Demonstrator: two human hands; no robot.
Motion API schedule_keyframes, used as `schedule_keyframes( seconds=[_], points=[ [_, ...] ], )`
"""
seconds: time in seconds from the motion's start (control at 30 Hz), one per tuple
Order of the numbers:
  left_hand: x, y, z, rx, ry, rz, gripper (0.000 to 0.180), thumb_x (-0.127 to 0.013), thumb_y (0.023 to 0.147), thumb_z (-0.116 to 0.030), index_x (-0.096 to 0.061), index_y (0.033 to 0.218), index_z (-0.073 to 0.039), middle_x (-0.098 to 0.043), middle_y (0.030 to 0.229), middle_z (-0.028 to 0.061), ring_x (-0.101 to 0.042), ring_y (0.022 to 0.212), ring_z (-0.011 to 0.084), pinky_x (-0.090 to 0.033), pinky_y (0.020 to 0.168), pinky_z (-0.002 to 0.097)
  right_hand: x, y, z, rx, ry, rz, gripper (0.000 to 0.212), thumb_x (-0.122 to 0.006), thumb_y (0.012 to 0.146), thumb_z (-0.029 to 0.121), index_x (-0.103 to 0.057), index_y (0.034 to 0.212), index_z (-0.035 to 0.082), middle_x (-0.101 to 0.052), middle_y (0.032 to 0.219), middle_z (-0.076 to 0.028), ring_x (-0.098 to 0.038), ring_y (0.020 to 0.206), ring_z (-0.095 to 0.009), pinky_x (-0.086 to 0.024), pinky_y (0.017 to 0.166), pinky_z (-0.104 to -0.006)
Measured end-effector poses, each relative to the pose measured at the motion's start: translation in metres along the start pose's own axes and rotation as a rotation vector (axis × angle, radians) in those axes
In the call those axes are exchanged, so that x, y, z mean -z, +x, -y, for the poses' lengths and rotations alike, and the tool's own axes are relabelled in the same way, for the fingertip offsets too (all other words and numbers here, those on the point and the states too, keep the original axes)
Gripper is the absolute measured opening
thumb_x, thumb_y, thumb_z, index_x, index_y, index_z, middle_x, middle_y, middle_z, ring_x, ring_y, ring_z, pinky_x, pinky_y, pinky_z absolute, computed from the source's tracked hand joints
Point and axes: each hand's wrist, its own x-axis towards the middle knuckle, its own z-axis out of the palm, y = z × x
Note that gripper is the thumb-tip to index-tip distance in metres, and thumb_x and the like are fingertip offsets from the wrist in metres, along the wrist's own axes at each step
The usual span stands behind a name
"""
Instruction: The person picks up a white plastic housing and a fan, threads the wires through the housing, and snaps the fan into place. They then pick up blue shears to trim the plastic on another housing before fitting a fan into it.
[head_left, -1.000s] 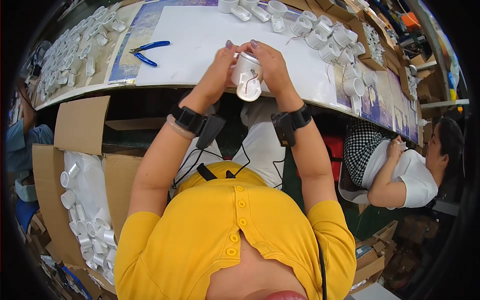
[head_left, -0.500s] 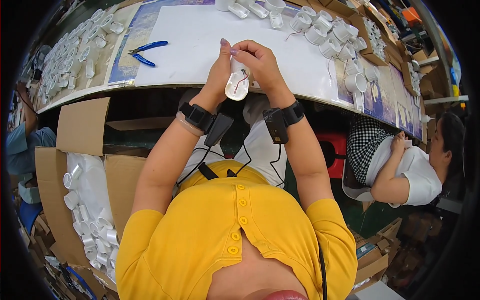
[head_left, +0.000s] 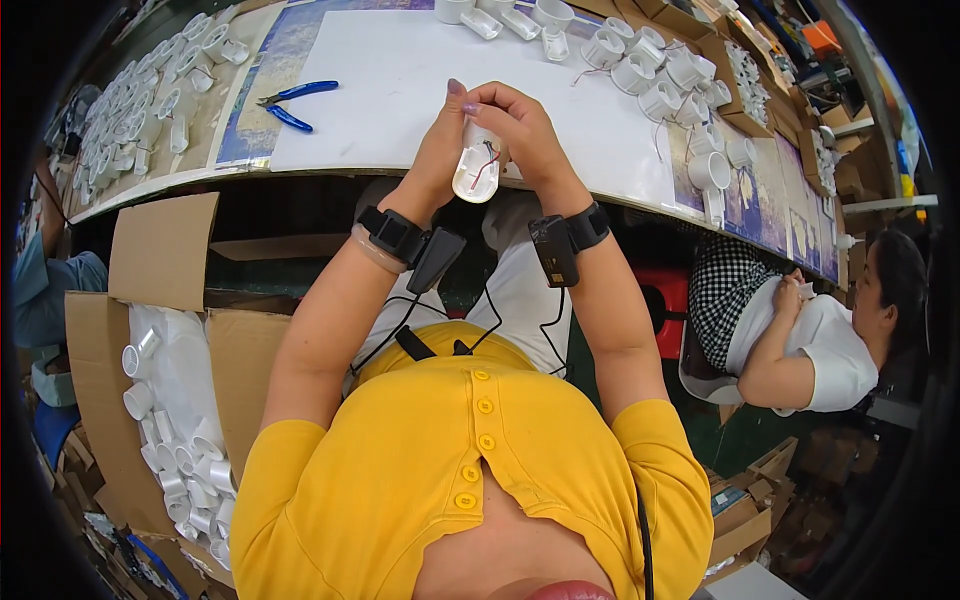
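Between my two hands is a white plastic housing [head_left: 477,178], its open, rounded end pointing toward me. Thin red and dark wires show inside that hollow end. My left hand [head_left: 440,145] is closed on the housing's left side, thumb up at the far end. From the right, my right hand [head_left: 523,130] wraps its fingers over the far part, with its thumb laid across the top. The fingers hide the housing's far end. Both hands are just above the front edge of the table, over a white sheet [head_left: 380,90].
Blue-handled cutters [head_left: 292,105] lie left of my hands. White housings [head_left: 150,115] crowd the table's left, and more [head_left: 660,98] stand at the right. An open carton [head_left: 95,400] of white parts is at my left side. A seated co-worker [head_left: 800,340] is on the right.
My hands keep their grip on the housing, which has shifted very slightly. The view has moved a little.
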Motion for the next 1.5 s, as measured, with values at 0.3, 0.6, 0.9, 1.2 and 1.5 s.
schedule_keyframes(
  seconds=[0.3,0.6,0.9,1.2,1.5],
  points=[
    [0.013,0.001,-0.013,-0.163,0.144,-0.124,0.043,-0.044,0.097,-0.04,-0.06,0.103,-0.001,-0.061,0.093,0.0091,-0.061,0.078,0.0139,-0.05,0.062,0.0258,0.004,-0.022,0.031,0.32,-0.413,-0.188,0.018,-0.058,0.09,0.016,-0.064,0.096,0.0,-0.065,0.087,-0.001,-0.056,0.078,-0.007,-0.045,0.071,-0.0213],
    [0.02,0.005,-0.012,-0.231,0.382,-0.221,0.048,-0.046,0.096,-0.042,-0.061,0.109,0.002,-0.063,0.097,0.0067,-0.055,0.089,0.0114,-0.042,0.083,0.024,-0.001,-0.033,0.051,0.218,-0.89,0.007,0.018,-0.064,0.085,0.021,-0.067,0.08,0.004,-0.059,0.071,-0.003,-0.052,0.066,-0.012,-0.042,0.063,-0.0239],
    [0.011,0.0,-0.011,-0.33,0.464,-0.24,0.048,-0.048,0.096,-0.042,-0.061,0.108,0.002,-0.063,0.092,0.0051,-0.054,0.086,0.01,-0.043,0.078,0.0233,-0.003,-0.031,0.052,0.163,-1.068,0.041,0.021,-0.068,0.076,0.026,-0.065,0.074,0.005,-0.06,0.072,-0.007,-0.056,0.068,-0.02,-0.045,0.063,-0.0305],
    [0.011,-0.001,-0.01,-0.326,0.463,-0.26,0.046,-0.048,0.096,-0.041,-0.062,0.105,0.002,-0.063,0.09,0.0044,-0.054,0.084,0.0094,-0.043,0.076,0.0227,-0.015,-0.038,0.049,0.156,-1.22,-0.093,0.017,-0.066,0.075,0.025,-0.065,0.075,0.008,-0.061,0.074,-0.006,-0.059,0.072,-0.022,-0.046,0.063,-0.0321],
    [0.011,0.0,-0.007,-0.339,0.452,-0.247,0.045,-0.048,0.097,-0.041,-0.062,0.104,0.001,-0.062,0.086,0.0035,-0.053,0.081,0.0089,-0.043,0.074,0.0221,-0.019,-0.04,0.045,0.272,-1.32,-0.172,0.015,-0.065,0.075,0.024,-0.065,0.075,0.008,-0.061,0.074,-0.006,-0.059,0.07,-0.023,-0.047,0.06,-0.0333]
  ],
)
